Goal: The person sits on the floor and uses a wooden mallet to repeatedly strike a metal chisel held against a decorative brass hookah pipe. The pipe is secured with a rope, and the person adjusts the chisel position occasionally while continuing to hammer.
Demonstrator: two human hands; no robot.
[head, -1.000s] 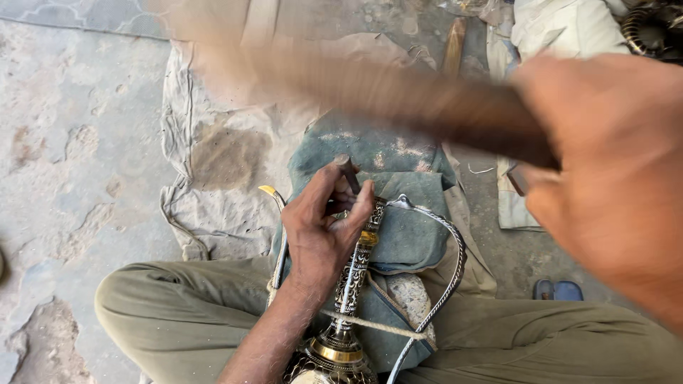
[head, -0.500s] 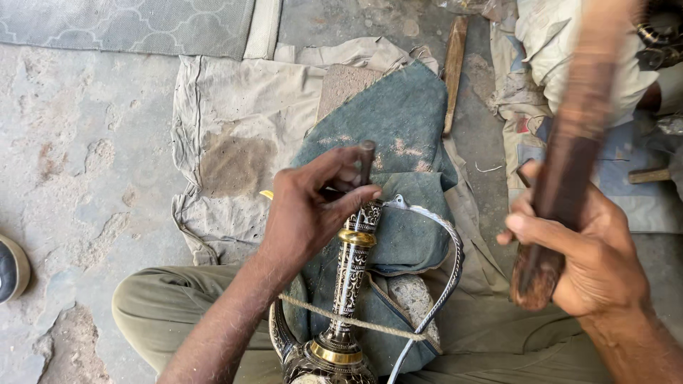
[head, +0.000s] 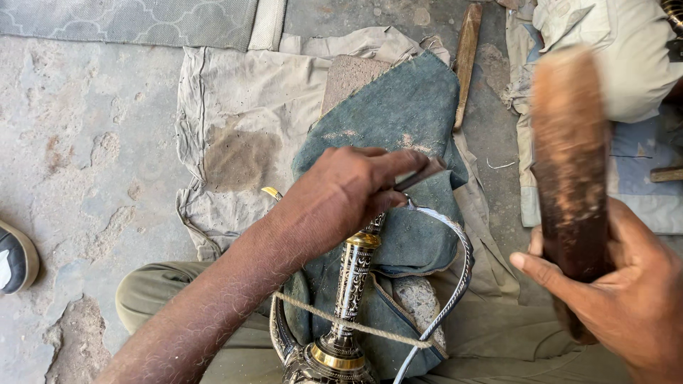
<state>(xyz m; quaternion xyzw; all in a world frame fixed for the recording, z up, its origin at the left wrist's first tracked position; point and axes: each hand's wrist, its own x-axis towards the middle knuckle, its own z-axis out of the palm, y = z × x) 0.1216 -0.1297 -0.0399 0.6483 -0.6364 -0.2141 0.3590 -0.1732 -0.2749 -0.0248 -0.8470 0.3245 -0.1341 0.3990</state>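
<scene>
Left hand (head: pixel 341 195) pinching a small dark tool (head: pixel 420 176) against the top of an ornate metal ewer (head: pixel 348 299). Right hand (head: pixel 626 299) clamped around a blurred wooden mallet (head: pixel 569 156), raised well apart from the ewer.

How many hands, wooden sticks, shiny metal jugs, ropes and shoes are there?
Hands: 2, the left hand and the right hand
Wooden sticks: 2, the thick club in the right hand and a thin stick on the ground
Metal jugs: 1, the tall jug
Ropes: 1, the rope across the jug
Shoes: 1, the shoe
Total: 7
</scene>
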